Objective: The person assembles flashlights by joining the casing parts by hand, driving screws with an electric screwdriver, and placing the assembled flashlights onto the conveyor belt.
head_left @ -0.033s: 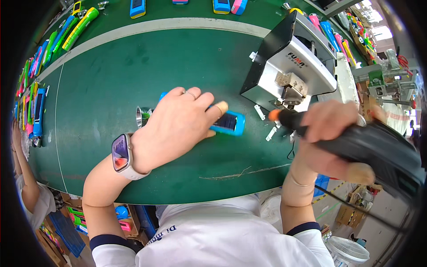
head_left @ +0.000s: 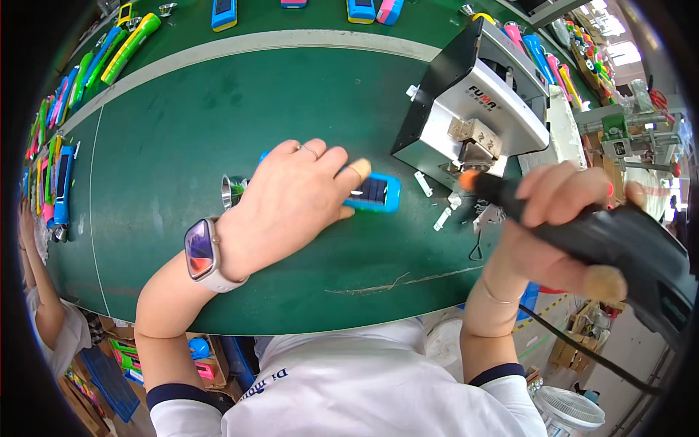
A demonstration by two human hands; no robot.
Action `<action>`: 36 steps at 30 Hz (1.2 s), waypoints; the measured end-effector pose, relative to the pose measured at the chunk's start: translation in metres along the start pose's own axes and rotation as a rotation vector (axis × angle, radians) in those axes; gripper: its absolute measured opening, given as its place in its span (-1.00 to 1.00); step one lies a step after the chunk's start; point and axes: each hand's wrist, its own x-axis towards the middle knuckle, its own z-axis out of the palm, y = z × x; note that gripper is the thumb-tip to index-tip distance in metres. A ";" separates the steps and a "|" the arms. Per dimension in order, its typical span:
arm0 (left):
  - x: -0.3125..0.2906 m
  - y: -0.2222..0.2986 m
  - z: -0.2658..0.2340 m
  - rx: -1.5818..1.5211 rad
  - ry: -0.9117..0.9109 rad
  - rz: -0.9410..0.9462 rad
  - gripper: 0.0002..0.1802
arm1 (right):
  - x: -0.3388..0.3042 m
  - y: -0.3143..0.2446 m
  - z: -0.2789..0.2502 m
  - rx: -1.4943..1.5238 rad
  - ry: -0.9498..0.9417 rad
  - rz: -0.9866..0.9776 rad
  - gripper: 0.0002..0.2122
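Note:
My left hand (head_left: 295,186) is closed over a blue flashlight (head_left: 393,194) lying on the green bench. A dark solar panel shows on the flashlight beyond my fingers, while its middle is hidden under the hand. A shiny metal reflector cup (head_left: 228,192) sits at its other end, by my wrist. In my right hand (head_left: 557,211) is a black corded electric screwdriver (head_left: 626,244), held sideways above the bench's right side. Its orange tip (head_left: 468,180) points left, toward the front of a silver and black machine (head_left: 473,102), apart from the flashlight. The right hand is slightly blurred.
Small white plastic parts (head_left: 442,218) lie below the machine. Colourful flashlights (head_left: 131,47) line the far left, and more blue and yellow ones (head_left: 225,13) stand along the back. Another person's arm (head_left: 49,291) reaches in at the left. The screwdriver's cord (head_left: 582,349) hangs at lower right.
My right hand and the screwdriver have shifted right, away from the flashlight. The flashlight's free end has swung slightly farther from me under my left hand.

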 end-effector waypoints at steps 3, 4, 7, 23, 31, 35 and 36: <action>0.007 -0.005 0.003 0.046 0.067 -0.036 -0.42 | 0.015 0.004 -0.023 -0.128 0.100 0.004 -0.30; 0.006 -0.007 0.001 0.023 0.077 -0.039 -0.43 | 0.020 0.011 -0.019 -0.212 0.164 0.078 -0.32; 0.003 -0.011 -0.001 0.004 0.083 -0.057 -0.45 | 0.035 0.015 -0.016 -0.303 0.273 0.196 -0.39; 0.004 -0.014 0.006 -0.043 0.112 -0.058 -0.49 | -0.021 0.040 0.028 -0.177 0.144 0.387 -0.23; -0.001 -0.009 0.003 0.003 0.081 -0.076 -0.49 | -0.020 0.032 0.020 -0.149 0.130 0.361 -0.20; -0.036 0.001 -0.004 0.001 0.105 -0.029 -0.46 | -0.018 -0.002 0.003 -0.185 0.269 0.126 -0.14; -0.043 0.001 -0.004 -0.042 0.142 -0.062 -0.45 | -0.015 -0.016 -0.005 -0.414 0.282 0.175 -0.22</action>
